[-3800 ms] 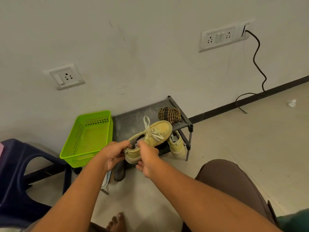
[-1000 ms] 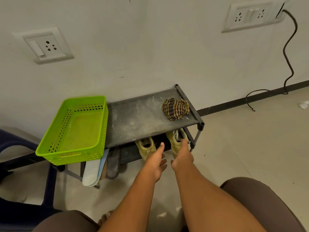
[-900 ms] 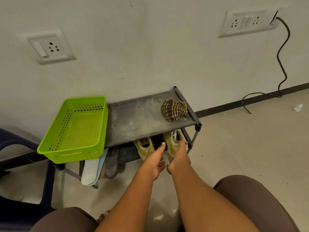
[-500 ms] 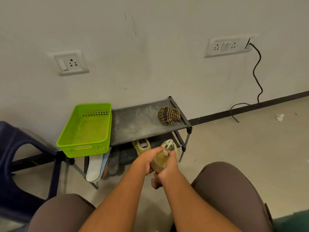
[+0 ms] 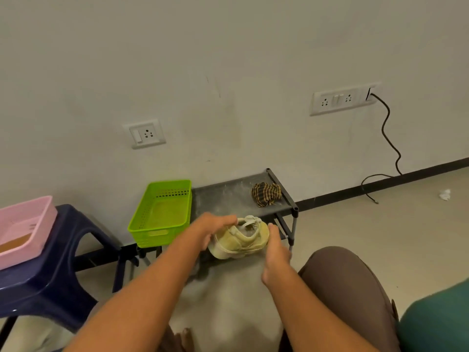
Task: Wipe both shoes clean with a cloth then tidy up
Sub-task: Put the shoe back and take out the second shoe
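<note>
Head view. The shoe (image 5: 241, 240) is up off the floor, held in the air just in front of the rack (image 5: 223, 199), its sole facing down and its laces on top. The rack's front edge runs right behind it, and the right corner post stands just past the shoe's right end.

On the left, the green basket (image 5: 162, 214) sits on the rack's left end, with its front wall near the left wrist. Further left is a dark stool (image 5: 58, 262) carrying a pink basket (image 5: 25, 224). That side is crowded.

The room is on the right. Bare floor (image 5: 355, 224) runs from the rack's post out to the baseboard, where a cable (image 5: 388, 138) trails down the wall and a paper scrap (image 5: 444, 194) lies far off. There is also open floor below the shoe, between the knees.

The cloth (image 5: 266, 194) lies bunched on the rack's top shelf near its right end, well apart from both hands.

Now the hands. The left hand (image 5: 208, 231) reaches in from the lower left, forearm long and straight. Its fingers are curved over the shoe's left end, one finger lying across the top by the laces. It is a little blurred, but it reads as a grasp.

The right hand (image 5: 275, 250) comes up beside the right knee (image 5: 340, 275). Its thumb presses the shoe's right end and its fingers are tucked beneath, gripping.
</note>
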